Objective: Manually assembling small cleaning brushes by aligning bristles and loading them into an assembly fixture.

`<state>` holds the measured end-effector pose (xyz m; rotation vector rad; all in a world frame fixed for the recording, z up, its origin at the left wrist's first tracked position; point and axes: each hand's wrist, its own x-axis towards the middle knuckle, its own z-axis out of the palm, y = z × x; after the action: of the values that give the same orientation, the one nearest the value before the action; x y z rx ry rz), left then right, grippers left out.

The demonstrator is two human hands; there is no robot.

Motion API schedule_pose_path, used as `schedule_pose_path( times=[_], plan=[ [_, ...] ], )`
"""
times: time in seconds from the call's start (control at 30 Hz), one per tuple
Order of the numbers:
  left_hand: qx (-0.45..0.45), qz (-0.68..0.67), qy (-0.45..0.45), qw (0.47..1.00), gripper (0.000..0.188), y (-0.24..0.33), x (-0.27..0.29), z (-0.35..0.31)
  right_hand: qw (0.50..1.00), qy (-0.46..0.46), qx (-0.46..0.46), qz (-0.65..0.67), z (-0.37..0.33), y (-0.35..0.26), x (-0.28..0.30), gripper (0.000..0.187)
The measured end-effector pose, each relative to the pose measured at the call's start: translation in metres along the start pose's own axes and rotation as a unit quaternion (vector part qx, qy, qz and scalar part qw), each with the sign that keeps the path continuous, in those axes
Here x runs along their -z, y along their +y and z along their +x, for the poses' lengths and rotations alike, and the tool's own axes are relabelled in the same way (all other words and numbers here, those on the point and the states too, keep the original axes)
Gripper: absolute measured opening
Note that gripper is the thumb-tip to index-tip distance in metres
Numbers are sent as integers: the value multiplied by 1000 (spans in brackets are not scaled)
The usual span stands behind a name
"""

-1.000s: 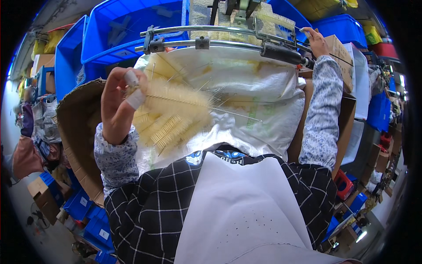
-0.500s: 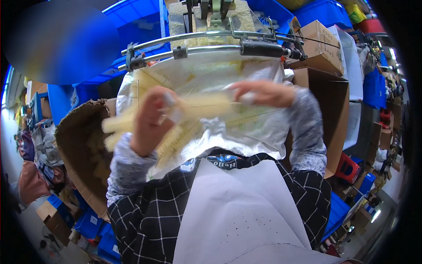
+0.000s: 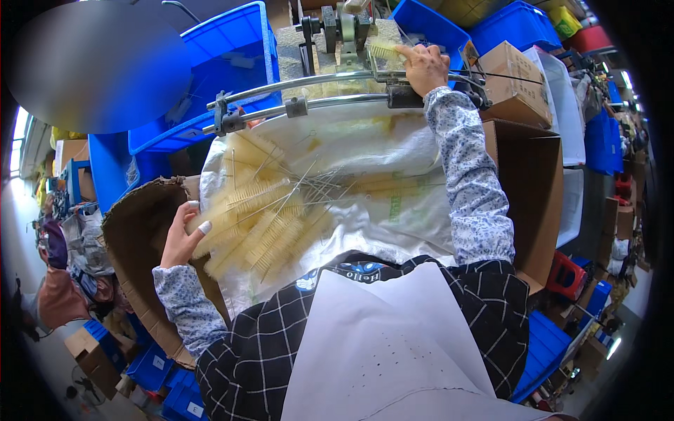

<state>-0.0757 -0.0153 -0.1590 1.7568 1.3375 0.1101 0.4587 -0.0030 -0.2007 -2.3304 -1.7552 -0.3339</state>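
My right hand (image 3: pixel 427 69) is closed at the far side, just beyond the metal rails. A pale-bristled wire brush (image 3: pixel 385 49) sticks out to the left of its fingers, over the machine's bed. On the left, my left hand (image 3: pixel 181 235) has thumb and finger apart, with white coverings on the fingertips. They touch the outer bristles of a heap of pale yellow wire brushes (image 3: pixel 270 235). The brushes' thin twisted wire stems (image 3: pixel 319 184) cross one another toward the middle of the white sheet (image 3: pixel 358 217).
Two metal rails (image 3: pixel 326 102) cross in front of the machine (image 3: pixel 344 31). An open cardboard box (image 3: pixel 133 231) stands at the left, another (image 3: pixel 530 203) at the right. Blue bins (image 3: pixel 256 42) stand at the back, and a red stool (image 3: pixel 564 275) is at the right.
My right hand has moved from above the sheet to the far machine with a brush. My left hand has gone down and left to the heap, leaving the brush it was handling.
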Motion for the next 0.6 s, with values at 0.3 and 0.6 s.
schedule_pose_path(
  times=[0.3,0.6],
  plan=[
    [56,-196,-26,979,44,-13,14,-4,1000,3,-13,15,0,3,-3,32],
    [-152,-279,116,941,33,43,27,-15,999,11,47,4,23,13,-21,36]
  ],
)
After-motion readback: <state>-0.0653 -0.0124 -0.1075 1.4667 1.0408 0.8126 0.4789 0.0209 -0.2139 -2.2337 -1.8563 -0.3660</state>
